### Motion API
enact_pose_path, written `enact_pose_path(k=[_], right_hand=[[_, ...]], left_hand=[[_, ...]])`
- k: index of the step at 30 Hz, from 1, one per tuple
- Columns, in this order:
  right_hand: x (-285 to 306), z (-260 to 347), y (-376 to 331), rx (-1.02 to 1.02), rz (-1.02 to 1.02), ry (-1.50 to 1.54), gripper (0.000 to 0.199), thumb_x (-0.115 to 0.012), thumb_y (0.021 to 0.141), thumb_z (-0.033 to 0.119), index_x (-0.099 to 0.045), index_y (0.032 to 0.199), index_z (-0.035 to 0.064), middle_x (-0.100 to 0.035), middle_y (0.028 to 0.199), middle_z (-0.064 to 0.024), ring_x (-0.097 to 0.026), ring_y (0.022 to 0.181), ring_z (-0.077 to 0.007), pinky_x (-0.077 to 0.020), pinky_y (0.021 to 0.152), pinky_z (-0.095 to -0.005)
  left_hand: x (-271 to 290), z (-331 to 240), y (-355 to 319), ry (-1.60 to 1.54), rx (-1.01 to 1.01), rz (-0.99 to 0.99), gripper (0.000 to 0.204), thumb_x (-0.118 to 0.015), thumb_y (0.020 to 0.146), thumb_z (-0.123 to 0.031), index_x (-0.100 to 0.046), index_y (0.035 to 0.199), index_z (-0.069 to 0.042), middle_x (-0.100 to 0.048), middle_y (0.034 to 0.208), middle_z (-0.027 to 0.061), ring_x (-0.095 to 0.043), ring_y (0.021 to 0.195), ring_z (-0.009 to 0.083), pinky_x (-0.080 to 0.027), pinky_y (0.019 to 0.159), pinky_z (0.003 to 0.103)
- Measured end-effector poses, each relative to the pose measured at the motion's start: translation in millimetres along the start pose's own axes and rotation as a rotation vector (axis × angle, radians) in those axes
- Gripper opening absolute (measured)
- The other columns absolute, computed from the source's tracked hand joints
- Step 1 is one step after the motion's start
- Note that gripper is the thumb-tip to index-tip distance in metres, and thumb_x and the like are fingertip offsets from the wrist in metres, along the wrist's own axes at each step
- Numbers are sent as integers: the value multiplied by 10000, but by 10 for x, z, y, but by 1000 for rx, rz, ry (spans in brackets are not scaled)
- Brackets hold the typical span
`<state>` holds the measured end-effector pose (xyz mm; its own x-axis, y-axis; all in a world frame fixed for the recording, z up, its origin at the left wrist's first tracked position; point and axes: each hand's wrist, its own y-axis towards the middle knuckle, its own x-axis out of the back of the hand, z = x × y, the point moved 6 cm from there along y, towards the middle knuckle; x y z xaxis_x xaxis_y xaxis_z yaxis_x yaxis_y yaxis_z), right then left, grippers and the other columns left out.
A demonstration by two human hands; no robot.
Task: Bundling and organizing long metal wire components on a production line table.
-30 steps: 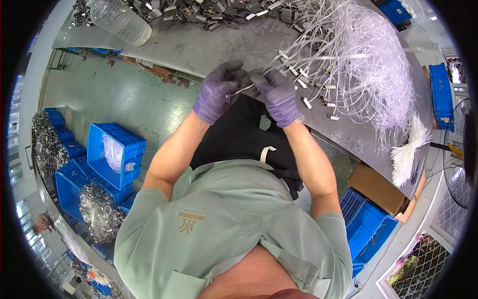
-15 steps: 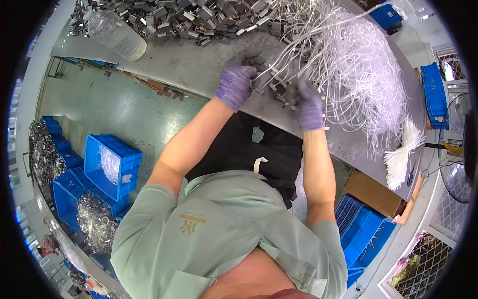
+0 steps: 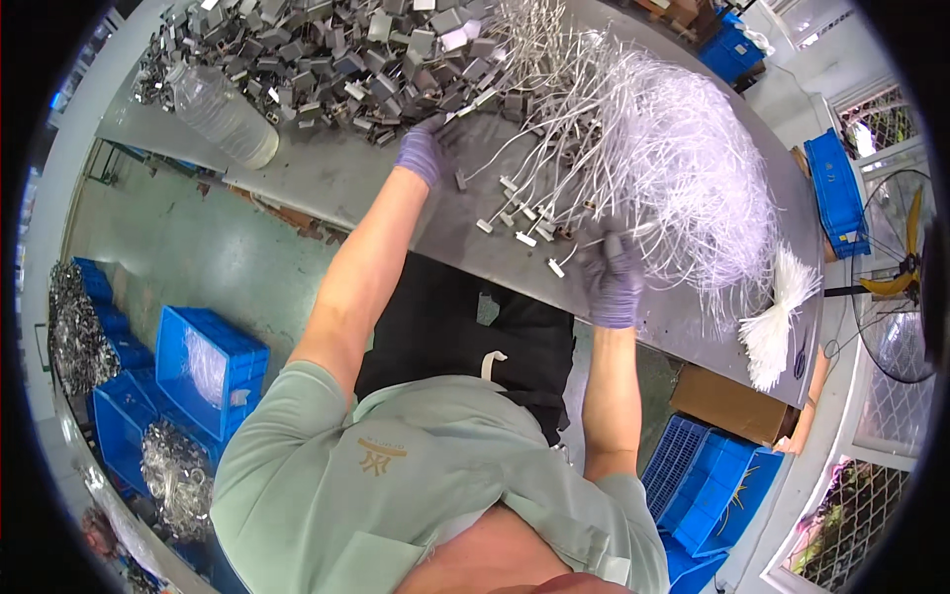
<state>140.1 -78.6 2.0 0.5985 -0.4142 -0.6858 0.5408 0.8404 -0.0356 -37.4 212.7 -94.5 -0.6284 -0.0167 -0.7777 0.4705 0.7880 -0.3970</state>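
Observation:
My left hand (image 3: 424, 151), in a purple glove, reaches far out to the edge of a heap of small grey metal clips (image 3: 327, 54) on the grey table (image 3: 327, 178); whether it grips one I cannot tell. My right hand (image 3: 612, 277), also gloved in purple, is closed on white wires at the near edge of a big tangle of white wires with metal ends (image 3: 653, 148).
A clear plastic bottle (image 3: 223, 114) lies on the table's left part. A bundle of white ties (image 3: 777, 317) sits at the table's right end. Blue crates (image 3: 203, 366) with metal parts stand on the floor at left, more blue crates (image 3: 708, 485) and a cardboard box (image 3: 727, 406) at right. A fan (image 3: 896, 287) is at far right.
My hands, together near the table edge a second ago, have parted. The left reached out to the clip heap. The right moved right into the wire tangle.

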Motion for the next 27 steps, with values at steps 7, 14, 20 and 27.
enact_pose_path(k=[7, 14, 20, 27], right_hand=[[-264, -536, -127, -336, 104, -406, 433, -518, 925, 358, -512, 1102, -37, -621, 692, -84, -460, 353, -146, -293, 313, -244], [-333, -751, -10, -349, 127, -416, 383, -523, 932, 300, -518, 1095, -46, -596, 671, -78, -442, 357, -134, -307, 338, -237], [-264, -833, -100, -389, 107, -378, 370, -541, 923, 292, -523, 1110, -27, -605, 677, -92, -468, 369, -152, -329, 344, -253], [-192, -888, -102, -409, 134, -349, 301, -496, 946, 231, -539, 1075, -37, -618, 706, -116, -519, 408, -169, -374, 362, -254]], left_hand=[[62, 28, 182, -42, -43, -70, 182, -546, 827, -136, -570, 998, -82, -628, 934, 117, -596, 909, 317, -473, 823, 489], [173, 81, 120, -46, -1, -235, 185, -555, 818, -168, -559, 971, -64, -620, 907, 132, -592, 844, 333, -474, 817, 507], [-33, 127, 170, -157, 7, -181, 168, -552, 814, -146, -559, 962, -67, -614, 878, 114, -571, 869, 330, -468, 799, 514], [54, 174, 369, -285, -8, -264, 90, -551, 777, -87, -590, 858, -96, -602, 829, 93, -535, 790, 265, -456, 761, 438]])
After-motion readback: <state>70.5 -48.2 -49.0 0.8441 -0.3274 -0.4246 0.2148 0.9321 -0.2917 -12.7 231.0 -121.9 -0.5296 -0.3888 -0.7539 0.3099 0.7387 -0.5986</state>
